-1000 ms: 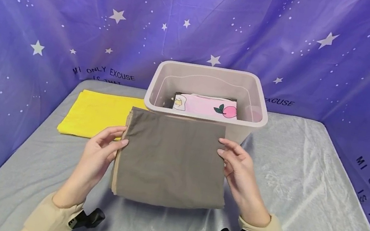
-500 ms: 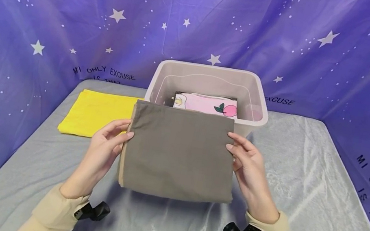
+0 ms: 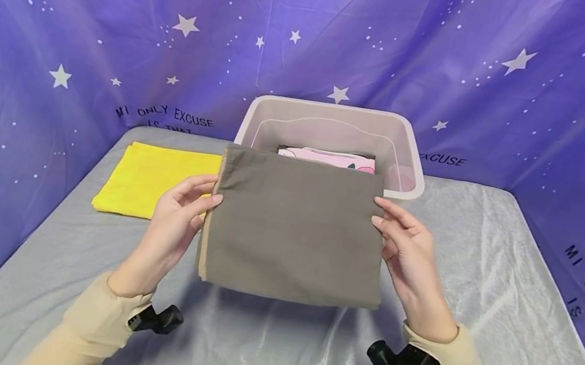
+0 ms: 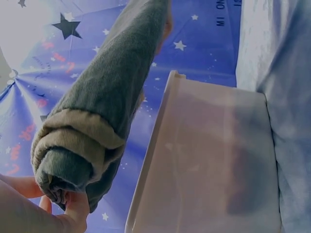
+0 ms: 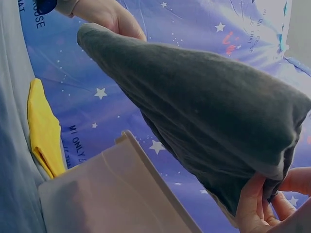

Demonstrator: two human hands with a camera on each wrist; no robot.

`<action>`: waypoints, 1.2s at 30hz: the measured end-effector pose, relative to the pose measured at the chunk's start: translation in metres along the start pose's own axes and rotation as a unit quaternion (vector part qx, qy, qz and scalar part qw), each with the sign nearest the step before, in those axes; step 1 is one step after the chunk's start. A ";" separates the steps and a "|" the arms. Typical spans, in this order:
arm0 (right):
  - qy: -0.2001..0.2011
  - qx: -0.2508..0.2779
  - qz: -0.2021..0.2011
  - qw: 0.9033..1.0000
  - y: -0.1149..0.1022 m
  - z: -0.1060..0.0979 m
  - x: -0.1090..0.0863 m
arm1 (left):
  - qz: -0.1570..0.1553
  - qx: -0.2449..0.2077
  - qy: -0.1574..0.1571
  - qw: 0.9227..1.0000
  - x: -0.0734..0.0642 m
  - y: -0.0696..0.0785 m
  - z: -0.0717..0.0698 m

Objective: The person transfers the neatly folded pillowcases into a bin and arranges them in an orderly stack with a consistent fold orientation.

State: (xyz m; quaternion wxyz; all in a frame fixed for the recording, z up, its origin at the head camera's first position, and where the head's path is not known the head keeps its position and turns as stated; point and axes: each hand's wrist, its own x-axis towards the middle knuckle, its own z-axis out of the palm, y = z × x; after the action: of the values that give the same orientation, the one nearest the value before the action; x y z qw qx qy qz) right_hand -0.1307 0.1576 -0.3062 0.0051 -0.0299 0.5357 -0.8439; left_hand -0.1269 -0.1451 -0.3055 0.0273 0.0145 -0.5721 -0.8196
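Note:
A folded grey-brown cloth (image 3: 296, 229) with a tan edge on its left side hangs above the table, between both hands. My left hand (image 3: 170, 223) pinches its left edge between thumb and fingers. On the opposite edge, my right hand (image 3: 413, 262) pinches it the same way. In the head view the cloth covers most of the near rim of a pale plastic bin (image 3: 340, 112). A pink printed folded cloth (image 3: 320, 157) shows inside the bin, partly hidden. From the left wrist view, the cloth's layered end (image 4: 82, 145) appears raised beside the bin wall (image 4: 204, 160).
A folded yellow cloth (image 3: 152, 180) lies on the table left of the bin. Grey fabric covers the table (image 3: 487, 275). A purple star-printed curtain (image 3: 321, 18) stands behind and along both sides.
Both hands have carried the grey-brown cloth forward and slightly right. It now hides the bin's near rim and more of the pink cloth. The yellow cloth has stayed put.

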 end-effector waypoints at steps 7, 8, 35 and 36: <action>-0.006 0.005 -0.003 1.000 -0.007 -0.003 0.008 | 0.004 0.001 0.002 1.000 0.008 0.005 0.007; -0.006 0.005 -0.002 1.000 -0.008 -0.004 0.009 | 0.003 0.002 0.000 1.000 0.009 0.006 0.008; -0.014 -0.046 0.014 0.999 -0.041 -0.010 0.047 | -0.025 0.002 -0.003 1.000 0.056 0.020 0.033; -0.015 -0.046 0.015 0.999 -0.042 -0.010 0.049 | -0.026 0.004 -0.003 1.000 0.058 0.020 0.033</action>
State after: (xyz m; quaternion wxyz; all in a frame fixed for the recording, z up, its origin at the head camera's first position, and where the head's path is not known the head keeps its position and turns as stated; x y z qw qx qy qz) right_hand -0.1789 0.1823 -0.2702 0.0243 -0.0344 0.5738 -0.8179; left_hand -0.1857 -0.1245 -0.2746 0.0039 0.0273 -0.5746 -0.8179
